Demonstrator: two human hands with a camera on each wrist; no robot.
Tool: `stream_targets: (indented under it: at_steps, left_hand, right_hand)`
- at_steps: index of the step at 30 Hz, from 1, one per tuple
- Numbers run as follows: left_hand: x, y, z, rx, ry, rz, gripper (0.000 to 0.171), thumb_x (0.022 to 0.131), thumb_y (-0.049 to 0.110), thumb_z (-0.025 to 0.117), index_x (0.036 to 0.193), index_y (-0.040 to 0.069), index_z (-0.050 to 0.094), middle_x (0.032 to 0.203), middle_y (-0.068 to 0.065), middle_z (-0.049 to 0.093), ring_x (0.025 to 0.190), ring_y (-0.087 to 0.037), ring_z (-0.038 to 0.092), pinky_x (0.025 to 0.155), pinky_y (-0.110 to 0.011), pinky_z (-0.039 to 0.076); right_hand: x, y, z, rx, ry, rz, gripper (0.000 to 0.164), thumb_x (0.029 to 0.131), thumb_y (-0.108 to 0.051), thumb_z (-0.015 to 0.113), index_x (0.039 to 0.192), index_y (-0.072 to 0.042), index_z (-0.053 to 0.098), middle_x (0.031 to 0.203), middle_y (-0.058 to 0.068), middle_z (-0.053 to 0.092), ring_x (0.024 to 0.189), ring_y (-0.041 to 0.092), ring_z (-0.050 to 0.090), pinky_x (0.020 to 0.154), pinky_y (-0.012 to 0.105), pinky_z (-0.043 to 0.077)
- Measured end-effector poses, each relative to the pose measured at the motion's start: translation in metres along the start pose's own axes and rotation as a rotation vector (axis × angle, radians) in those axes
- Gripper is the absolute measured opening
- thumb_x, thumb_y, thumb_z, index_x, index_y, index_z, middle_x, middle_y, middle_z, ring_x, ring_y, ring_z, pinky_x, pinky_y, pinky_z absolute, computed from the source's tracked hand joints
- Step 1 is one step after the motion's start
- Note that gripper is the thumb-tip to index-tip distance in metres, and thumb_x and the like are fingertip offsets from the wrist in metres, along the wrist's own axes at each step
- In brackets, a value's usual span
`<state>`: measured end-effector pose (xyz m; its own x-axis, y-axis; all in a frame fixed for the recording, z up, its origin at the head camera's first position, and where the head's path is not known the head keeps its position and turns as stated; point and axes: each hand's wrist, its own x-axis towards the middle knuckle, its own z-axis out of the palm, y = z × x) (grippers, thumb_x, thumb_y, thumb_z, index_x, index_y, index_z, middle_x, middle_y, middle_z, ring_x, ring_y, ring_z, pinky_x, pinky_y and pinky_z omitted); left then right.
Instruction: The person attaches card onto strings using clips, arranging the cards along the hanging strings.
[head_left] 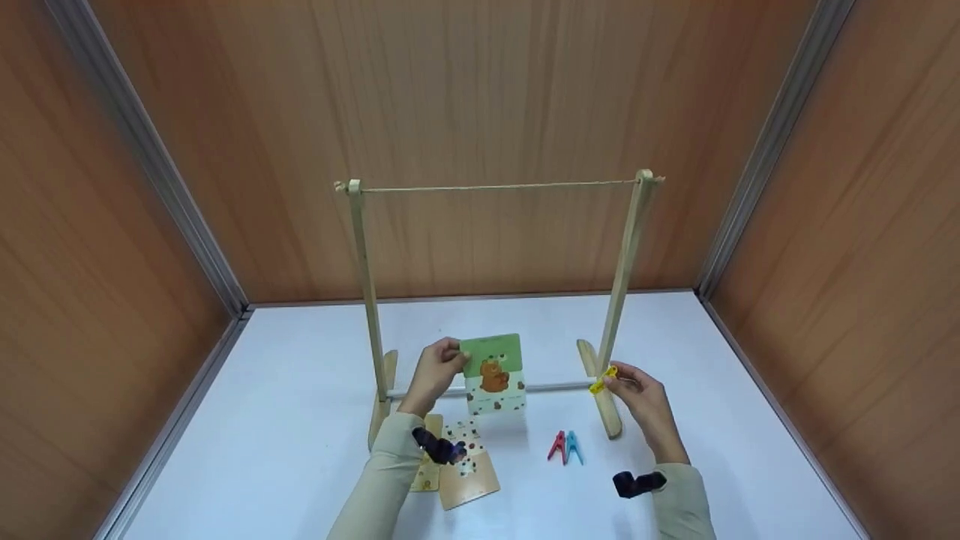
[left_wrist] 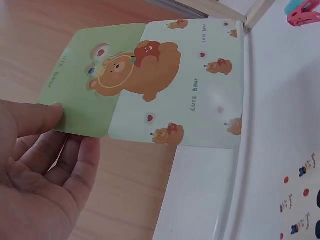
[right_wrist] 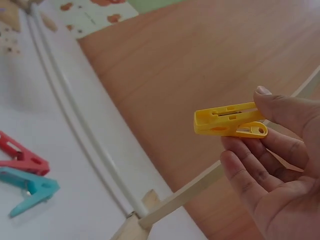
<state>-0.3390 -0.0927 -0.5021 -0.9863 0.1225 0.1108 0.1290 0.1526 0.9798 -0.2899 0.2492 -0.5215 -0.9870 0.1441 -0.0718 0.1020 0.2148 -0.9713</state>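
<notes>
My left hand (head_left: 436, 369) pinches a green and white card (head_left: 495, 375) with a brown bear on it by its upper left edge. In the left wrist view the thumb lies on the card's green face (left_wrist: 85, 85) and the fingers are behind it. A yellow clothespin (right_wrist: 230, 121) is pinched between the thumb and fingers of my right hand (head_left: 637, 394), near the right post of a wooden stand. Overhead, a string (head_left: 495, 187) runs between the stand's two posts. Red (head_left: 556, 446) and blue (head_left: 574, 448) clothespins lie side by side on the white table.
Below the left forearm lie a tan and white card (head_left: 471, 484) and a yellowish card (head_left: 426, 480), partly covered by the arm. The stand's wooden feet (head_left: 609, 416) and a white crossbar (head_left: 559, 387) rest low on the table (head_left: 300, 420). Wood-grain walls (head_left: 495, 90) enclose three sides.
</notes>
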Motion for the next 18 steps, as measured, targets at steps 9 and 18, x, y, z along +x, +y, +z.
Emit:
stream_targets:
  at_steps: [9,18]
  left_hand:
    - [0.020,0.030,0.019,-0.005,0.022,0.020,0.022,0.094,0.010,0.058,0.111,-0.003,0.063,0.105,-0.017,0.070,0.092,-0.018,0.067,0.085,-0.034,0.055]
    - [0.034,0.056,0.032,0.031,0.031,0.031,0.020,0.094,0.012,0.060,0.110,0.001,0.064,0.105,-0.014,0.071,0.094,-0.018,0.067,0.089,-0.040,0.053]
  right_hand:
    - [0.010,-0.038,-0.004,-0.012,-0.013,-0.086,0.056,0.090,-0.034,0.067,0.137,-0.007,0.051,0.133,0.017,0.056,0.118,0.021,0.057,0.110,0.043,0.037]
    - [0.015,-0.068,-0.010,-0.060,-0.017,-0.222,0.056,0.090,-0.035,0.066,0.135,-0.005,0.053,0.131,0.016,0.058,0.099,-0.007,0.057,0.089,0.010,0.044]
